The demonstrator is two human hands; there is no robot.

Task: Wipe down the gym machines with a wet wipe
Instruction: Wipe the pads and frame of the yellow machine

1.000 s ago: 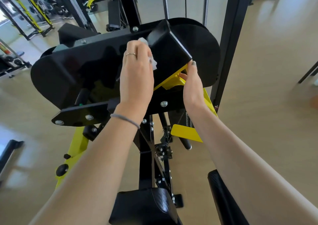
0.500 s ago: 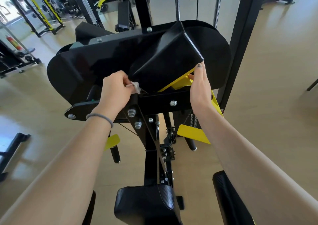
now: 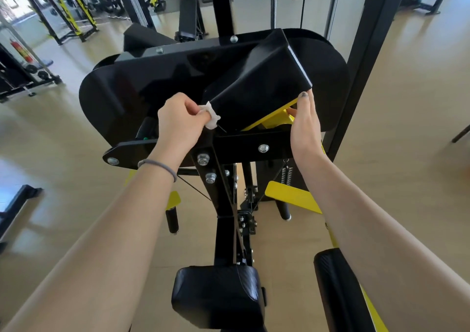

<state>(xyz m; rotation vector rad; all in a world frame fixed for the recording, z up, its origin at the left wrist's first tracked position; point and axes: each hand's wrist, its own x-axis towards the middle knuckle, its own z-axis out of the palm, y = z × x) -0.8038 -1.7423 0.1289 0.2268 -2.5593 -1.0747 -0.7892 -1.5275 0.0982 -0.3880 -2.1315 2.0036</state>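
A black and yellow gym machine stands in front of me, with a glossy black cover plate [image 3: 142,87] across its top. A black box-shaped housing [image 3: 256,90] rises from the plate's middle. My left hand [image 3: 178,125] pinches a small crumpled white wet wipe [image 3: 209,115] against the housing's lower left corner. My right hand [image 3: 304,125] lies with straight fingers along the housing's right lower edge, its fingertips up at the corner, beside a yellow bracket [image 3: 273,120].
Below the plate runs a bolted black crossbar [image 3: 254,146] and a central black post [image 3: 225,219]. Two black pads [image 3: 216,296] sit near my forearms at the bottom. A tall black upright [image 3: 366,52] stands at right. Other racks fill the far left.
My left hand slid down with the wipe from the upper left side of the housing to its lower left corner. My right hand stayed at the housing's right edge.
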